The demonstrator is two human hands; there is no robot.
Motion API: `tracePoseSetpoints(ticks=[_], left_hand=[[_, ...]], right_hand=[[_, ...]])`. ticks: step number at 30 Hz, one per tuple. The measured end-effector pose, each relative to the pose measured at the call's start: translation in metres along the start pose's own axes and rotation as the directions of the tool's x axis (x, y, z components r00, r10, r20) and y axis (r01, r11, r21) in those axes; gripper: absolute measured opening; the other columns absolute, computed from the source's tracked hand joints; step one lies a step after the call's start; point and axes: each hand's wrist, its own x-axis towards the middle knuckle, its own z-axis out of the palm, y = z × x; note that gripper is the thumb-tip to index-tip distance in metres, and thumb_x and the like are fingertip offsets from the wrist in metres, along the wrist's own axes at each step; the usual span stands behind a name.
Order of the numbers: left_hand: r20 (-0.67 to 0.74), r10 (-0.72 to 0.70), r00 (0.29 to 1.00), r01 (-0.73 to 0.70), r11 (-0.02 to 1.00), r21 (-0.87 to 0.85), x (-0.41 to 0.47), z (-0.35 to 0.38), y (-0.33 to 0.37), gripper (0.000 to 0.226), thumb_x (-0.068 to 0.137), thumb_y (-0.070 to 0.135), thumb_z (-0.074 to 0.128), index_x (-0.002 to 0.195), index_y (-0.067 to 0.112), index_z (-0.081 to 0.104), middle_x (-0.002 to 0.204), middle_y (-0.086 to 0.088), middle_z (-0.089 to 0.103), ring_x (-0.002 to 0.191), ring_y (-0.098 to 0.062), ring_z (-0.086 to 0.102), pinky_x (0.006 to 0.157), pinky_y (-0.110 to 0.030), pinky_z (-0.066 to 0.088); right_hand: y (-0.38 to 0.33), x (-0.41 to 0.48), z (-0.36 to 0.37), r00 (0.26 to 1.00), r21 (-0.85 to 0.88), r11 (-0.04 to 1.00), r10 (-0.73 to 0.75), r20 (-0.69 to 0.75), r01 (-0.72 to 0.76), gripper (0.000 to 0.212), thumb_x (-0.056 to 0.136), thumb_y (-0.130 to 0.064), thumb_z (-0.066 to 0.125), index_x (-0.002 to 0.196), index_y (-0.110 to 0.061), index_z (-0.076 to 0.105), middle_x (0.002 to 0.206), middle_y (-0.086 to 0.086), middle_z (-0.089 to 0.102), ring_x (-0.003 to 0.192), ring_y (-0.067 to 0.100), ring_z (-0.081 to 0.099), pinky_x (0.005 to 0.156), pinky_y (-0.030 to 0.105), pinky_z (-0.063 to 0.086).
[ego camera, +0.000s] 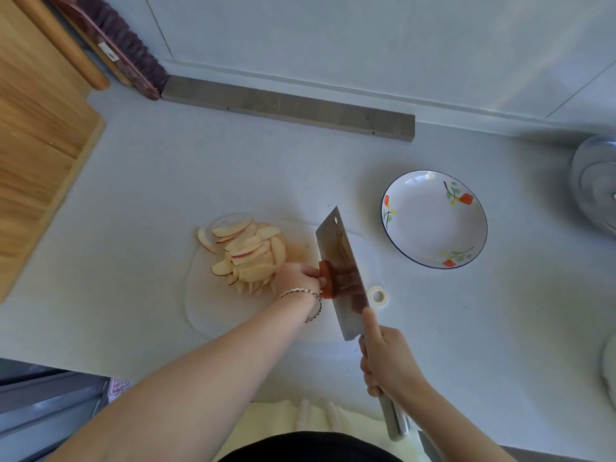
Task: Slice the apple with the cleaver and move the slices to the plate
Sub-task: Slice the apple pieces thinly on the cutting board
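A heap of thin apple slices (248, 253) lies on a translucent white cutting mat (213, 308) at mid-counter. My left hand (298, 278) pinches a small red-skinned apple piece (326, 278) against the flat of the cleaver (340, 261). My right hand (388, 360) grips the cleaver's metal handle, forefinger stretched along the blade's spine. The blade stands on edge on the mat just right of the piece. The white plate (433, 258) with painted flowers sits empty to the right of the mat.
A small roll of white tape (377, 294) lies just right of the blade. A wooden board (40, 155) occupies the left side. A grey bar (286, 108) runs along the back wall. A metal lid (596, 181) is at the right edge.
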Motion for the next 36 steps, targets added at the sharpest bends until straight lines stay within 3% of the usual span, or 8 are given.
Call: tracePoseSetpoints(ticks=[5, 9, 12, 17, 20, 24, 29, 36], left_hand=[[-0.006, -0.007, 1.0, 0.007, 0.997, -0.071, -0.003, 0.001, 0.001, 0.025, 0.076, -0.018, 0.056, 0.089, -0.001, 0.068, 0.086, -0.017, 0.065, 0.087, -0.041, 0.067, 0.079, -0.049, 0.057], [0.022, -0.009, 1.0, 0.011, 0.994, -0.107, -0.004, 0.003, -0.002, 0.024, 0.079, -0.02, 0.053, 0.094, -0.006, 0.067, 0.073, -0.011, 0.063, 0.076, -0.034, 0.064, 0.08, -0.045, 0.056], [0.008, 0.004, 1.0, -0.003, 0.994, -0.109, -0.003, 0.006, -0.004, 0.019, 0.078, -0.015, 0.059, 0.093, -0.005, 0.068, 0.075, -0.01, 0.063, 0.084, -0.036, 0.067, 0.085, -0.045, 0.055], [0.028, -0.039, 0.999, 0.042, 0.988, -0.151, -0.006, 0.005, 0.001, 0.03, 0.084, -0.016, 0.052, 0.065, 0.007, 0.053, 0.066, -0.005, 0.054, 0.041, -0.007, 0.059, 0.039, -0.014, 0.049], [0.053, -0.016, 0.998, 0.022, 0.993, -0.115, -0.008, 0.004, 0.003, 0.029, 0.09, 0.0, 0.054, 0.064, 0.014, 0.049, 0.066, -0.001, 0.054, 0.052, -0.009, 0.055, 0.048, -0.016, 0.049], [0.058, -0.061, 0.996, 0.071, 0.983, -0.17, -0.007, 0.004, 0.003, 0.03, 0.082, -0.021, 0.049, 0.064, 0.003, 0.053, 0.065, -0.009, 0.056, 0.053, -0.02, 0.059, 0.052, -0.027, 0.054], [0.02, -0.025, 0.999, 0.028, 0.993, -0.111, -0.003, 0.006, 0.001, 0.034, 0.077, -0.02, 0.055, 0.059, 0.009, 0.055, 0.071, -0.011, 0.062, 0.079, -0.04, 0.067, 0.081, -0.05, 0.056], [0.02, -0.014, 1.0, 0.015, 0.997, -0.072, -0.003, 0.007, 0.003, 0.03, 0.078, -0.018, 0.058, 0.062, 0.007, 0.056, 0.074, -0.012, 0.062, 0.078, -0.035, 0.069, 0.077, -0.046, 0.058]], right_hand=[[-0.012, 0.025, 0.021, 0.993, 0.002, 0.995, -0.098, -0.072, 0.099, 0.055, 0.094, -0.055, 0.028, 0.059, -0.013, 0.031, 0.047, 0.0, 0.033, 0.039, 0.016, 0.031, 0.046, 0.026, 0.031], [-0.014, 0.023, 0.012, 0.996, 0.101, 0.992, -0.067, -0.053, 0.072, 0.052, 0.095, -0.053, 0.033, 0.063, -0.012, 0.034, 0.046, -0.001, 0.03, 0.036, 0.014, 0.028, 0.039, 0.02, 0.027], [-0.014, 0.014, 0.0, 0.996, 0.126, 0.989, -0.074, -0.059, 0.081, 0.051, 0.095, -0.051, 0.034, 0.063, -0.012, 0.032, 0.044, -0.003, 0.029, 0.035, 0.012, 0.026, 0.039, 0.019, 0.026], [-0.019, 0.004, -0.006, 0.993, 0.072, 0.991, -0.106, -0.055, 0.11, 0.051, 0.095, -0.051, 0.032, 0.065, -0.01, 0.034, 0.046, -0.001, 0.031, 0.036, 0.013, 0.027, 0.039, 0.021, 0.027], [-0.02, 0.004, -0.004, 0.993, 0.026, 0.994, -0.103, -0.053, 0.105, 0.053, 0.095, -0.052, 0.03, 0.063, -0.01, 0.035, 0.048, 0.002, 0.034, 0.037, 0.014, 0.03, 0.039, 0.021, 0.03], [-0.021, 0.006, -0.001, 0.995, -0.017, 0.996, -0.086, -0.049, 0.085, 0.055, 0.096, -0.051, 0.028, 0.06, -0.01, 0.037, 0.051, 0.004, 0.039, 0.037, 0.015, 0.035, 0.04, 0.021, 0.033], [-0.016, 0.004, -0.001, 0.996, -0.025, 0.997, -0.079, -0.05, 0.078, 0.054, 0.095, -0.052, 0.028, 0.061, -0.01, 0.033, 0.048, 0.003, 0.034, 0.033, 0.013, 0.031, 0.04, 0.021, 0.031], [-0.014, 0.003, -0.002, 0.997, -0.023, 0.998, -0.063, -0.05, 0.062, 0.053, 0.096, -0.05, 0.028, 0.061, -0.01, 0.032, 0.046, 0.002, 0.031, 0.031, 0.011, 0.029, 0.039, 0.02, 0.029]])
